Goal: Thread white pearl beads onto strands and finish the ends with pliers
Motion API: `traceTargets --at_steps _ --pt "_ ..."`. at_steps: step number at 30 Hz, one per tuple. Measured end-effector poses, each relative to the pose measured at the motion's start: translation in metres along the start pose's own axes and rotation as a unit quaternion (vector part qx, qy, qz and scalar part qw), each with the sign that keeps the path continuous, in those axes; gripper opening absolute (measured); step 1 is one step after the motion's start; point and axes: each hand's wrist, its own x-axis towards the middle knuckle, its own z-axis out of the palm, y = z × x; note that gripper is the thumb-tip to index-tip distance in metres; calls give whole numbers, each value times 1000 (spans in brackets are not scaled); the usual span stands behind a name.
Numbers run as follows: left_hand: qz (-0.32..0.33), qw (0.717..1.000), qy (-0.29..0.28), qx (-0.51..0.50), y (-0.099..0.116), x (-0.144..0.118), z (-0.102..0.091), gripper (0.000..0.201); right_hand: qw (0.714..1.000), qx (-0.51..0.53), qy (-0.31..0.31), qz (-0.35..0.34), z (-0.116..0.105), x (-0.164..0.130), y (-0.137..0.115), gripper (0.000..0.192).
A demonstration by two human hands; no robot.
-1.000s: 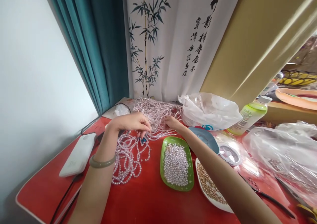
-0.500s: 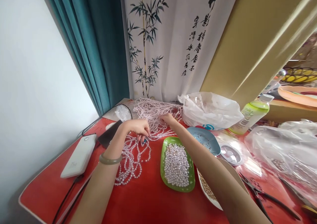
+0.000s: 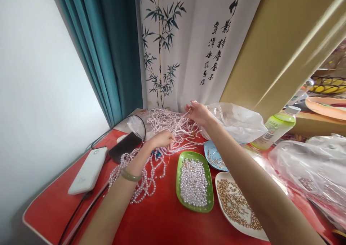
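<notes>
Your right hand [image 3: 199,114] has moved up toward the plastic bag [image 3: 238,121], your left hand [image 3: 162,139] inward over the bead strands [image 3: 166,118]. Left fingers curl, right fingers part slightly; whether either grip holds a strand, I can't tell. Many strands look finished, heaped across the worktop [image 3: 164,223]; loose beads [image 3: 193,183] in the green tray [image 3: 210,189] remain unstrung.
</notes>
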Motion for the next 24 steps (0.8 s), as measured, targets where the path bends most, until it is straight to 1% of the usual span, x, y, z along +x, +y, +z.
traceTargets --at_steps 2,5,7,10,12,15,16,18,19,21,22,23,24 --pt "19 997 62 -50 0 11 17 29 1000 27 1 -6 1 -2 -5 18" --pt "36 979 102 -171 0 24 37 36 999 47 8 -9 0 -4 -11 24" --pt "48 960 142 -237 0 28 42 40 999 47 14 -9 -3 -6 -13 25" --pt "62 934 219 -277 -3 28 37 42 999 27 27 -10 -9 -14 -14 25" --pt "48 929 227 -289 -4 27 33 40 999 0 35 -9 -13 -21 -12 23" --pt "27 932 198 -301 -5 27 31 36 997 -59 43 -9 -21 -30 -7 19" --pt "35 934 195 -297 -5 27 31 36 995 -82 47 -12 -24 -33 -5 18" --pt "74 939 214 -260 -4 26 31 34 989 -134 65 -18 -31 -35 -1 15" --pt "93 942 233 -223 -3 25 31 33 983 -164 80 -23 -35 -35 2 13" --pt "116 947 276 -116 -3 23 31 30 969 -214 117 -37 -42 -37 6 13" --pt "118 947 293 -55 -2 21 30 30 958 -245 139 -58 -44 -38 9 16" --pt "116 945 307 4 -2 19 30 29 937 -294 161 -95 -46 -39 11 20" --pt "111 940 318 55 -2 18 30 29 902 -365 176 -147 -45 -41 14 25"
